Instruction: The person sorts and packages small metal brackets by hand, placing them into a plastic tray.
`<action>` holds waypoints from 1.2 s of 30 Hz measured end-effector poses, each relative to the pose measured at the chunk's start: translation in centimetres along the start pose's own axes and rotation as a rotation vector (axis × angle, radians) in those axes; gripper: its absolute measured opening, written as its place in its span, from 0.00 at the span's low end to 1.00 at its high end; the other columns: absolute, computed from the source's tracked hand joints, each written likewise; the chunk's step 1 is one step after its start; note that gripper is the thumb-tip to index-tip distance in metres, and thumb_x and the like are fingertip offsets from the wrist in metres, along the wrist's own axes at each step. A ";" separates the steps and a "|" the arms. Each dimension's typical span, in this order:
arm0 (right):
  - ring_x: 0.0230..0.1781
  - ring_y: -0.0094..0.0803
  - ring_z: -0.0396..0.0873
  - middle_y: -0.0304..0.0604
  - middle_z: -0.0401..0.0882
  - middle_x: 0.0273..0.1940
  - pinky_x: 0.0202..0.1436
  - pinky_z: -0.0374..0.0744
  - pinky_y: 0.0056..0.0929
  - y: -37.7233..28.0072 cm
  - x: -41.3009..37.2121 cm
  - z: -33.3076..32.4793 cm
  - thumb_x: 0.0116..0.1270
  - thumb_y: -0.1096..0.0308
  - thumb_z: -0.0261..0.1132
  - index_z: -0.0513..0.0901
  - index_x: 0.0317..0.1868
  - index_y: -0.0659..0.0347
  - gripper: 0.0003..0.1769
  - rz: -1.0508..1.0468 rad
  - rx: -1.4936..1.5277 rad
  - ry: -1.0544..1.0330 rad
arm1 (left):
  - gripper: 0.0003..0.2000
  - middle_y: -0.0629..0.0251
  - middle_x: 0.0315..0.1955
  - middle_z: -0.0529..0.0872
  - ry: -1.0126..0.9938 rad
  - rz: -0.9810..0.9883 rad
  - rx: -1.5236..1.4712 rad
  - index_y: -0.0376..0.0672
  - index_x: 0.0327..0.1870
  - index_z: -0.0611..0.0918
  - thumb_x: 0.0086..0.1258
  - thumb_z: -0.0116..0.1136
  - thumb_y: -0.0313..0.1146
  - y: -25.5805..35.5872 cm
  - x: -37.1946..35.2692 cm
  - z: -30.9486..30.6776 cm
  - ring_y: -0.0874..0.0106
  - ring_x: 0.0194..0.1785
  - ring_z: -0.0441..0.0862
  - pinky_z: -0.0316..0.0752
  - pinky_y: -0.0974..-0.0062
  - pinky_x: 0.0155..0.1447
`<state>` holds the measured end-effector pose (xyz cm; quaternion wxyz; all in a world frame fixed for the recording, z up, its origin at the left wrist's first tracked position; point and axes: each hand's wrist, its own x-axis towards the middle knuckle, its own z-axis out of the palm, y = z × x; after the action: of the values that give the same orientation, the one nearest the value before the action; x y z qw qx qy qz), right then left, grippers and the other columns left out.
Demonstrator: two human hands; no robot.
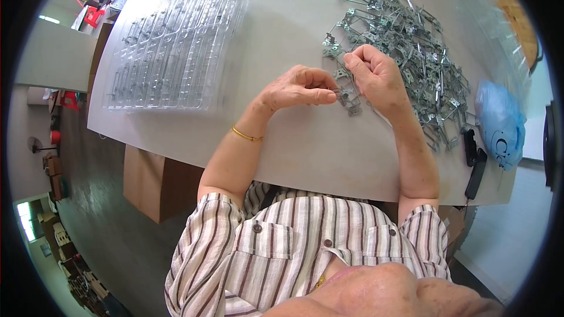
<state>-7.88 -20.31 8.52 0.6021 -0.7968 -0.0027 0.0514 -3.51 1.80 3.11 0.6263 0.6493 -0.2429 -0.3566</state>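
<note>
My left hand (302, 89), with a gold bangle at its wrist, pinches a small silver metal bracket (350, 103) between thumb and fingers, just above the table. Close beside it, my right hand (379, 79) is curled closed, thumb against the index finger. What the right fingers hold, if anything, is hidden. Right behind and beyond the right hand lies a big tangled heap of similar metal brackets (420, 44), with thin rods and flat tabs.
Clear plastic trays (170, 53) with rows of metal parts stand on the left of the white table (282, 158). To the right are a blue plastic bag (499, 123), a black handled tool (476, 173) and clear plastic sheets (490, 35). A cardboard box (144, 182) is below the table.
</note>
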 end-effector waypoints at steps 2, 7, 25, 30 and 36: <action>0.24 0.10 0.67 0.25 0.73 0.25 0.25 0.66 0.18 0.2 0.1 -0.2 0.82 0.61 0.64 0.81 0.41 0.63 0.14 0.006 0.001 -0.009 | 0.23 0.71 0.32 0.85 0.007 0.009 -0.057 0.33 0.52 0.87 0.69 0.75 0.47 -0.7 0.2 0.0 0.81 0.34 0.77 0.71 0.79 0.37; 0.24 0.11 0.67 0.26 0.74 0.25 0.25 0.66 0.18 0.1 0.2 -0.1 0.81 0.60 0.64 0.81 0.41 0.63 0.14 0.031 0.007 -0.014 | 0.24 0.72 0.26 0.82 0.047 0.050 -0.162 0.31 0.49 0.86 0.70 0.72 0.49 -0.8 0.0 -0.7 0.80 0.29 0.74 0.69 0.79 0.35; 0.22 0.16 0.76 0.34 0.81 0.25 0.24 0.72 0.18 -0.7 -0.1 0.0 0.83 0.58 0.62 0.81 0.44 0.61 0.14 0.138 -0.013 -0.067 | 0.24 0.69 0.20 0.80 0.127 0.193 -0.369 0.32 0.49 0.87 0.80 0.56 0.49 -1.7 0.6 -1.6 0.78 0.23 0.73 0.69 0.78 0.31; 0.23 0.16 0.75 0.35 0.82 0.29 0.25 0.73 0.19 -0.4 0.0 -0.2 0.82 0.61 0.62 0.80 0.50 0.63 0.12 0.084 -0.001 -0.113 | 0.24 0.67 0.21 0.81 0.120 0.213 -0.430 0.31 0.50 0.87 0.81 0.56 0.50 -2.2 0.8 -1.9 0.78 0.23 0.74 0.72 0.77 0.31; 0.28 0.14 0.75 0.34 0.81 0.32 0.28 0.72 0.18 -1.0 -0.5 0.2 0.81 0.65 0.62 0.80 0.52 0.64 0.11 0.081 0.010 -0.101 | 0.24 0.67 0.22 0.82 0.124 0.244 -0.477 0.30 0.51 0.87 0.82 0.55 0.49 -2.6 1.0 -2.1 0.77 0.23 0.74 0.74 0.76 0.31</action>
<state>-8.31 -19.84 9.46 0.6026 -0.7895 -0.0006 0.1160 -1.59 2.65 0.34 0.8136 0.4697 -0.1899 -0.2852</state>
